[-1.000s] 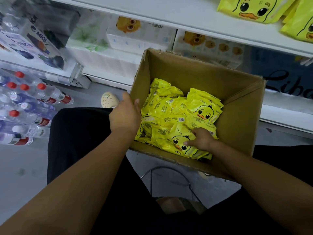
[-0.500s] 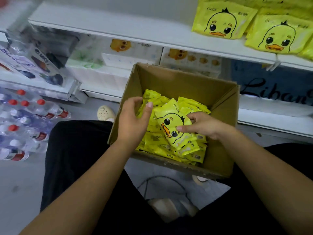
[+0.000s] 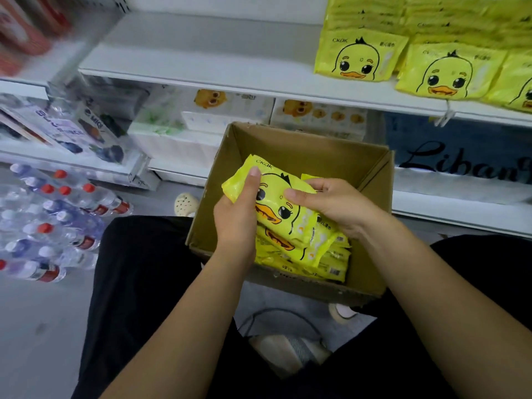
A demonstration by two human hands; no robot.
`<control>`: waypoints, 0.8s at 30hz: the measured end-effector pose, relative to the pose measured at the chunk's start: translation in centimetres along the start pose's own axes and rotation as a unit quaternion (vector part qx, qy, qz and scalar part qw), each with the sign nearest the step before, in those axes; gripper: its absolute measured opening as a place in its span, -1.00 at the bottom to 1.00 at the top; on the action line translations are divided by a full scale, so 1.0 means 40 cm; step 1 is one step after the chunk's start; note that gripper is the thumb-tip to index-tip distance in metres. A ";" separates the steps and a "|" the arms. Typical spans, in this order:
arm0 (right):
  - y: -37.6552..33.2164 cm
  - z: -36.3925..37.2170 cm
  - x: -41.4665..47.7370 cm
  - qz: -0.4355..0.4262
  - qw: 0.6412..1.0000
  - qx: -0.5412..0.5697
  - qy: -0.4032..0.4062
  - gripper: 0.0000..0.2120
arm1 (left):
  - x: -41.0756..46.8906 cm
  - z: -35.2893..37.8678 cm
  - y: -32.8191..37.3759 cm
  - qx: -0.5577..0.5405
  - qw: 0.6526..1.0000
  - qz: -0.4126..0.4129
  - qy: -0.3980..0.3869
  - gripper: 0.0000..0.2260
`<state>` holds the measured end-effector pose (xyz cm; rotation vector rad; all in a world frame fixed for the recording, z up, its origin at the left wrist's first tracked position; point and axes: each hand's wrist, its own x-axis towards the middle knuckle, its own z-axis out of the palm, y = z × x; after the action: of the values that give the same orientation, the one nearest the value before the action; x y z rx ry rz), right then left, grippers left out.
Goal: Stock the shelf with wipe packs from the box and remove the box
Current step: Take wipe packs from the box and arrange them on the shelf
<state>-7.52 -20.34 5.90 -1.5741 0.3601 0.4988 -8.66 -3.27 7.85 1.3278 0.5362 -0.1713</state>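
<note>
An open cardboard box (image 3: 290, 142) rests on my lap in front of the shelves, with several yellow duck-face wipe packs (image 3: 322, 257) lying in it. Above the pile I hold a small stack of these wipe packs (image 3: 276, 208) with both hands. My left hand (image 3: 239, 214) grips the stack's left end, thumb on top. My right hand (image 3: 334, 205) holds its right end, fingers curled over the top pack. Matching yellow packs (image 3: 359, 56) lie on the white shelf (image 3: 201, 53) at the upper right.
Tissue packs (image 3: 224, 110) fill the lower shelf behind the box. Wrapped water bottles with red caps (image 3: 49, 220) lie on the floor at left, boxed goods (image 3: 72, 131) above them. A stool frame and my shoes show below the box.
My right hand pulled packs up out of the pile, and my left hand left the box's rim and took hold of their left end. The view tilted up toward the shelf.
</note>
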 end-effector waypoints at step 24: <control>-0.044 -0.095 -0.012 -0.088 0.964 0.251 0.018 -0.65 | 0.064 -0.017 0.046 0.281 0.938 0.183 -0.086 -0.85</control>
<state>-6.67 -24.05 7.73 -1.1096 0.3376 0.2167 -5.86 -1.69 8.19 1.9248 0.0763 -0.1354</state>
